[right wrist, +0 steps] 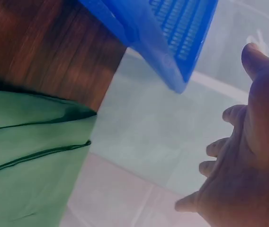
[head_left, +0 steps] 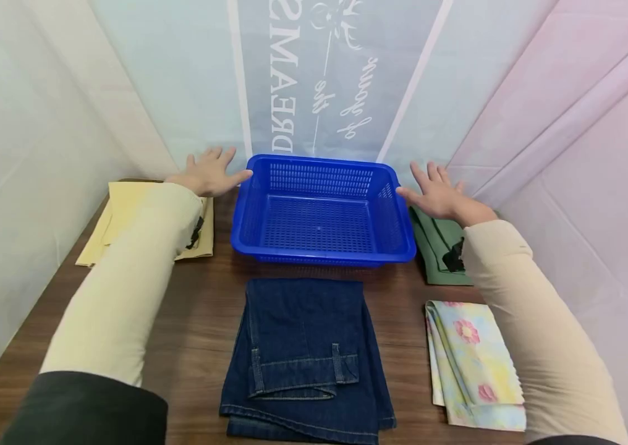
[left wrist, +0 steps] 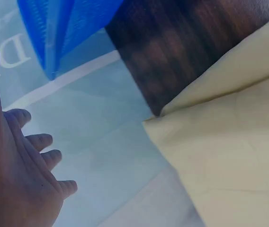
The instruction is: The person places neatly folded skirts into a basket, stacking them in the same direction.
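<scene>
A blue plastic basket with slotted walls and nothing inside stands at the back middle of the table. My left hand is spread beside its left rim, the thumb reaching toward the corner. On the other side my right hand is spread too, its thumb close to the right rim. Both palms show in the wrist views, the left hand and the right hand holding nothing. Below the left forearm lies a folded yellow cloth; under the right wrist, a folded green cloth.
Folded dark blue jeans lie in front of the basket. A folded floral cloth sits at the right, partly behind the right forearm. A printed curtain hangs right behind the wooden table.
</scene>
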The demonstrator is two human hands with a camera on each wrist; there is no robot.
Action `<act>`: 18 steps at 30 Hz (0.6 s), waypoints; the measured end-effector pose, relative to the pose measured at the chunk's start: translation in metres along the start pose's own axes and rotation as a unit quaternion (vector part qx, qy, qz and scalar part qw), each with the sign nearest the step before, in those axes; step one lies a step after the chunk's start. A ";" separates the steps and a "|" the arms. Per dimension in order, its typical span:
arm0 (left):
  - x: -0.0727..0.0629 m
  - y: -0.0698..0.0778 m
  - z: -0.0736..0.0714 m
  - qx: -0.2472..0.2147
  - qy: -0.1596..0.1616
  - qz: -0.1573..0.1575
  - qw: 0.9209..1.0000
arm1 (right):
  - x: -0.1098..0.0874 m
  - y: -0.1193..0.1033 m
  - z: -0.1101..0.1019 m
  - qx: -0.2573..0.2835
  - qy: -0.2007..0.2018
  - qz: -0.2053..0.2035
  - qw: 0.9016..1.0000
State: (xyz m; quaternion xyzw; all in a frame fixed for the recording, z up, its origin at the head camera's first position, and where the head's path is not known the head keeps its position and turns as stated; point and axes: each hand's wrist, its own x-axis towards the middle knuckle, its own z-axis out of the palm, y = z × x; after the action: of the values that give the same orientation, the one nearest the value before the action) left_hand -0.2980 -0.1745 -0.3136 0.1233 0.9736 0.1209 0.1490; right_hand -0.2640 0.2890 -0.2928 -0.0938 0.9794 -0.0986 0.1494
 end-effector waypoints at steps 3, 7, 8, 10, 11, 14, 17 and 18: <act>-0.004 0.000 -0.002 0.014 0.012 0.024 1.000 | -0.013 0.002 0.004 0.002 0.001 -0.018 1.000; -0.012 0.000 -0.001 0.027 0.026 0.056 0.998 | -0.031 0.005 0.012 0.001 -0.010 -0.033 0.999; -0.015 0.000 0.000 0.031 0.027 0.062 0.997 | -0.035 0.006 0.014 0.001 -0.012 -0.036 0.999; -0.021 -0.001 0.001 0.032 0.033 0.074 0.996 | -0.042 0.006 0.017 -0.001 -0.016 -0.043 0.999; -0.025 -0.001 0.002 0.032 0.037 0.080 0.996 | -0.045 0.005 0.018 -0.002 -0.018 -0.047 0.999; -0.039 -0.002 0.003 0.031 0.052 0.091 0.994 | -0.056 0.003 0.019 -0.006 -0.025 -0.060 0.998; -0.054 -0.004 0.004 0.034 0.069 0.093 0.993 | -0.066 0.002 0.020 -0.004 -0.032 -0.074 0.997; -0.060 -0.006 0.004 0.039 0.074 0.092 0.992 | -0.069 0.001 0.020 -0.004 -0.035 -0.079 0.996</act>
State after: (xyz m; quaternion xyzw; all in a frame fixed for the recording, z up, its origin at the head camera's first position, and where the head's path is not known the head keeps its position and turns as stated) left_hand -0.2426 -0.1955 -0.3037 0.2086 0.9705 0.1051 0.0604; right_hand -0.1930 0.3019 -0.2926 -0.1748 0.9635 -0.1026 0.1751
